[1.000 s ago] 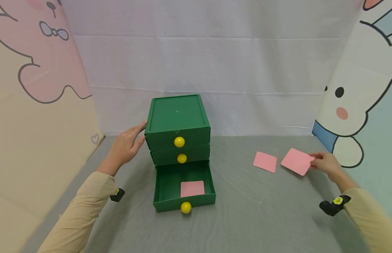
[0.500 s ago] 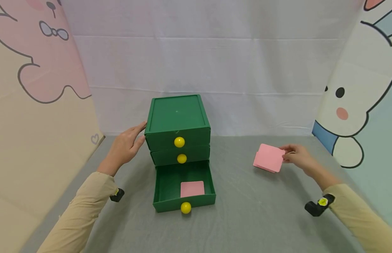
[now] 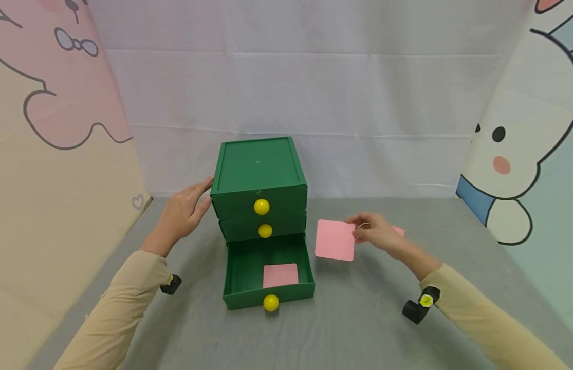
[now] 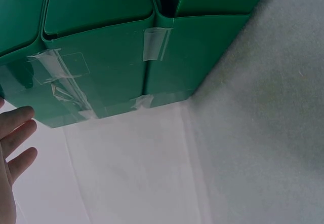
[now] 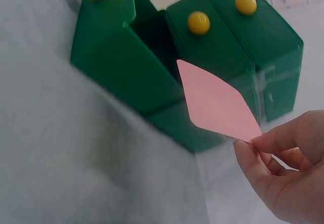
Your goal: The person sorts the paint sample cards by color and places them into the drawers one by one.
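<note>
A green three-drawer box (image 3: 259, 164) with yellow knobs stands on the grey cloth. Its bottom drawer (image 3: 242, 295) is pulled out, and a pink card (image 3: 280, 275) lies inside. My left hand (image 3: 180, 213) rests with straight fingers against the box's upper left side; the left wrist view shows the fingers (image 4: 17, 125) by the taped side wall. Just right of the box, my right hand (image 3: 376, 234) pinches a pink square card (image 3: 334, 240) by its right edge, thumb against fingers, above the cloth. In the right wrist view this card (image 5: 217, 102) overlaps the box.
Another pink card (image 3: 399, 230) lies on the cloth, mostly hidden behind the right hand. The upper two drawers (image 3: 286, 226) are closed. A white curtain (image 3: 360, 103) hangs behind, with printed cartoon panels (image 3: 513, 154) at both sides.
My right hand has carried the pinched card leftward from the far right, past the card lying on the cloth, to beside the box. The left hand and the drawers have stayed put.
</note>
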The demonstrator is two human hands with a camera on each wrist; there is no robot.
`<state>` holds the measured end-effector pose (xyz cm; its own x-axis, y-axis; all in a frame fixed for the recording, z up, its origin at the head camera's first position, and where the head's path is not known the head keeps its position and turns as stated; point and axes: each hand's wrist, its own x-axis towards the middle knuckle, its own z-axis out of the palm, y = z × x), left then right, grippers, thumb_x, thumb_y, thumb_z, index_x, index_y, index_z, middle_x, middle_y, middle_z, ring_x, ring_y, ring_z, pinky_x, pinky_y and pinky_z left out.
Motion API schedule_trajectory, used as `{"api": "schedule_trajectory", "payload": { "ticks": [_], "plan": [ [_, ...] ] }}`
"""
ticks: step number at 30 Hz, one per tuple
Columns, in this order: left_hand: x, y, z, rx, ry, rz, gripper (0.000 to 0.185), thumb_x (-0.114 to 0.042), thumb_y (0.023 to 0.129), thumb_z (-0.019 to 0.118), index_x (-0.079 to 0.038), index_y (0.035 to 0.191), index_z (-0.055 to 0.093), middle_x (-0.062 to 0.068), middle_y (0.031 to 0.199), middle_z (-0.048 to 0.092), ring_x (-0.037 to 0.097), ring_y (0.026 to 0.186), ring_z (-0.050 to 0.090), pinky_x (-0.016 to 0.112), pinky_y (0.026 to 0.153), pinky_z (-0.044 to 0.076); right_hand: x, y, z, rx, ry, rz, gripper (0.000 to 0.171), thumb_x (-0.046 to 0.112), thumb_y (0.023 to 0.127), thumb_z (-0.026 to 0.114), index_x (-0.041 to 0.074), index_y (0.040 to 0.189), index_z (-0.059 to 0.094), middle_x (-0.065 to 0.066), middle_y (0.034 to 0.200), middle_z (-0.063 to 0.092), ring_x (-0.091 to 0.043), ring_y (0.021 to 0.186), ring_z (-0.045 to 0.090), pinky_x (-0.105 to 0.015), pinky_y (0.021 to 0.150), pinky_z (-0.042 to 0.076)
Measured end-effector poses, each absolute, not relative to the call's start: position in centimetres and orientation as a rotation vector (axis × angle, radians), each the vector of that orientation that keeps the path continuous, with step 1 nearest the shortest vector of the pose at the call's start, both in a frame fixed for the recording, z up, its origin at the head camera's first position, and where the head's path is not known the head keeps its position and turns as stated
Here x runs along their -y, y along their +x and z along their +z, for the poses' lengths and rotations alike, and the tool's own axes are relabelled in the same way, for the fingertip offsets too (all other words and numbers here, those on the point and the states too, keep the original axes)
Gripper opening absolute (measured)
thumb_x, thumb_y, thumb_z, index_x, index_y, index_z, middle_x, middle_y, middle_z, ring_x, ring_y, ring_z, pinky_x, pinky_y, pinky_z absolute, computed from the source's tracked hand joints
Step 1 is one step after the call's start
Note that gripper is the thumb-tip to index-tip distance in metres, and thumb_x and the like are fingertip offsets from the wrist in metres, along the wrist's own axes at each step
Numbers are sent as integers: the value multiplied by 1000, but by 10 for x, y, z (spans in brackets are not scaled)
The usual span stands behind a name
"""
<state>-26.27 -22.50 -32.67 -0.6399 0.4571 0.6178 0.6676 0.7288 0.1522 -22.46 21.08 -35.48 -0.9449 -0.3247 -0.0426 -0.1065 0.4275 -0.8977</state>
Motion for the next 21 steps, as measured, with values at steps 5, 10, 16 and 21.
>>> {"api": "schedule_trajectory", "payload": {
  "ticks": [5, 10, 16, 21],
  "plan": [
    [226, -263, -326, 2388, -847, -488, 48, -27, 98, 39, 2, 136, 39, 21, 124, 53, 38, 112, 50, 53, 90, 41, -178, -229, -359, -2387, -412, -1583, 29, 1, 90, 50, -8, 116, 52, -18, 100, 52, -18, 84, 58, -44, 80, 51],
    [226, -262, -326, 2390, -848, -495, 48, -27, 98, 39, 2, 136, 38, 22, 125, 52, 38, 113, 49, 53, 90, 40, -145, -230, -365, -2337, -448, -1596, 25, 2, 89, 51, -7, 112, 55, -14, 94, 54, -16, 79, 58, -47, 79, 51],
    [226, -262, -325, 2401, -840, -499, 48, -27, 98, 38, 1, 137, 37, 22, 125, 52, 38, 112, 49, 53, 90, 40, -109, -229, -375, -2325, -451, -1560, 20, -1, 89, 51, -6, 107, 57, -12, 89, 54, -17, 73, 57, -39, 73, 54],
    [226, -263, -326, 2399, -839, -500, 48, -27, 98, 39, 1, 137, 38, 21, 125, 52, 38, 113, 49, 53, 90, 40, -85, -229, -385, -2316, -452, -1519, 17, -3, 88, 53, -5, 103, 59, -11, 85, 54, -17, 70, 56, -32, 68, 55]
  ]
}}
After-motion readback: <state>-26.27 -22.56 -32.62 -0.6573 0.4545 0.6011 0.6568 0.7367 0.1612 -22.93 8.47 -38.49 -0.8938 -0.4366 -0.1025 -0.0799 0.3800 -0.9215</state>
